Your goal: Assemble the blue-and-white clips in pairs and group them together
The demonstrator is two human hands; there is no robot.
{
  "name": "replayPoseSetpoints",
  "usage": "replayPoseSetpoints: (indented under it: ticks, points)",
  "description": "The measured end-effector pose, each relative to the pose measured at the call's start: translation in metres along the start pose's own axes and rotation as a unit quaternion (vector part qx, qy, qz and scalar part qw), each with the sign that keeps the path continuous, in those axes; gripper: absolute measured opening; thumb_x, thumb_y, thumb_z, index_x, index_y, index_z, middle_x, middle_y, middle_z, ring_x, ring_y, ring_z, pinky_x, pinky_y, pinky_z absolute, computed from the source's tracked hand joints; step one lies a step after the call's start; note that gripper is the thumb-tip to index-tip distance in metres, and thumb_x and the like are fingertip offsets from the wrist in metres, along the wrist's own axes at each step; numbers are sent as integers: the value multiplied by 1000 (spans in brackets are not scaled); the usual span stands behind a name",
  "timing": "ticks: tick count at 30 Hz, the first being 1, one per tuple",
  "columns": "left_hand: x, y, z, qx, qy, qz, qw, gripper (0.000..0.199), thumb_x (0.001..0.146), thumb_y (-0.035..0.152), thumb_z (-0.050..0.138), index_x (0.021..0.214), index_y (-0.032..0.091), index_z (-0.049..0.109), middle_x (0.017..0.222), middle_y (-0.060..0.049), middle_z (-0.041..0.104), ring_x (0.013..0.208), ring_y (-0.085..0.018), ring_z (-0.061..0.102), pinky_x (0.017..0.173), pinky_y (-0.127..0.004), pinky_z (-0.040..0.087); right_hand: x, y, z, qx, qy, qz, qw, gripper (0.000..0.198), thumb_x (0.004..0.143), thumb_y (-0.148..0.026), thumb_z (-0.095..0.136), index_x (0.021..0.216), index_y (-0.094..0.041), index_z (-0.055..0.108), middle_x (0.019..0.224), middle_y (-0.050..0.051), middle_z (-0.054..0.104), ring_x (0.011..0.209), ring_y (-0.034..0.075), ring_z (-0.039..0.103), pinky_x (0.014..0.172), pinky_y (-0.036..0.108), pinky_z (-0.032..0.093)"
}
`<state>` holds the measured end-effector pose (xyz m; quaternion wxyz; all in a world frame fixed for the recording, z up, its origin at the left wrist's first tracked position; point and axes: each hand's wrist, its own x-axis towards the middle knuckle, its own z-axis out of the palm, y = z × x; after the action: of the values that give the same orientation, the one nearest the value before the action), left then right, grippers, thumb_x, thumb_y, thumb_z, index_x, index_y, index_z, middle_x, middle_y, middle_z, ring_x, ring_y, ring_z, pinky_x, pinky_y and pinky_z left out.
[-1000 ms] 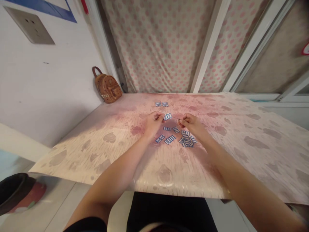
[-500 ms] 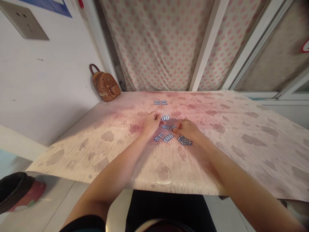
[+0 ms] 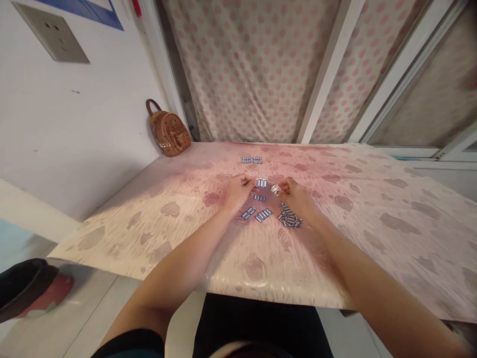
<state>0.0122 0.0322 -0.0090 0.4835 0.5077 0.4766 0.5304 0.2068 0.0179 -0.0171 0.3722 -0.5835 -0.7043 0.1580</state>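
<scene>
My left hand [image 3: 240, 190] pinches the left edge of a small blue-and-white striped card [image 3: 262, 183], held just above the table. To its right, my right hand [image 3: 295, 193] has its thumb and finger closed on a small whitish piece [image 3: 276, 189], which looks bent or curled. Below the hands lie a short blue-and-white striped strip [image 3: 260, 198] and two slanted striped cards, one on the left [image 3: 248, 213] and one on the right [image 3: 264, 215]. A loose pile of similar pieces [image 3: 289, 217] rests under my right wrist.
Two blue-and-white groups, left [image 3: 246, 160] and right [image 3: 257, 160], lie farther back on the patterned tablecloth [image 3: 167, 238]. A brown mini backpack [image 3: 169, 133] leans at the far left corner by the wall. A dark-rimmed bin [image 3: 33, 288] stands on the floor at left.
My right hand has risen from the tabletop near the pile, lifting the small whitish piece toward the card in my left hand. The whole view has shifted slightly.
</scene>
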Motion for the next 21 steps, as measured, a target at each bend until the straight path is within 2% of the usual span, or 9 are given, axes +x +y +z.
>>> replayPoseSetpoints:
  ticks: [3, 7, 10, 13, 21]
  points:
    - [1, 0, 0, -14, -3, 4, 1000, 9, 85, 15, 68, 77, 13, 67, 71, -4, 72, 63, -14, 69, 57, -21, 51, 1, -8, -12, 42, 72, -62, 995, 10, 86, -21, 53, 86, -21, 62, 80, 3, 68, 74, 18, 62, 70, 30, 44]
    - [-2, 1, 4, -22, -22, 25, 999, 6, 83, 11, 68, 78, 12, 71, 72, -4, 73, 64, -13, 69, 59, -21, 51, -4, -22, -15, 62, 48, -125, 989, 15, 88, -25, 51, 85, -21, 65, 87, 4, 69, 79, 19, 61, 74, 32, 45]
    - [-5, 3, 6, -41, -44, 29, 998, 5, 83, 11, 68, 80, 12, 73, 75, -5, 74, 67, -13, 70, 63, -22, 52, -7, -25, -9, 43, 32, -124, 991, 11, 86, -24, 54, 80, -21, 63, 83, 4, 67, 74, 18, 59, 71, 31, 44]
    - [-8, 4, 6, -42, -73, 32, 996, 5, 83, 15, 70, 83, 12, 74, 80, -6, 76, 69, -14, 70, 64, -22, 52, -7, -23, -7, 17, 47, -125, 991, 10, 84, -22, 58, 74, -21, 57, 77, 3, 60, 69, 18, 55, 67, 31, 42]
    - [-9, 1, 5, -18, -113, 43, 993, 12, 85, 22, 70, 90, 13, 77, 87, -9, 77, 74, -16, 72, 62, -22, 51, -5, -19, -9, -1, 74, -140, 987, 10, 83, -23, 58, 75, -22, 53, 83, 4, 58, 76, 20, 57, 72, 33, 43]
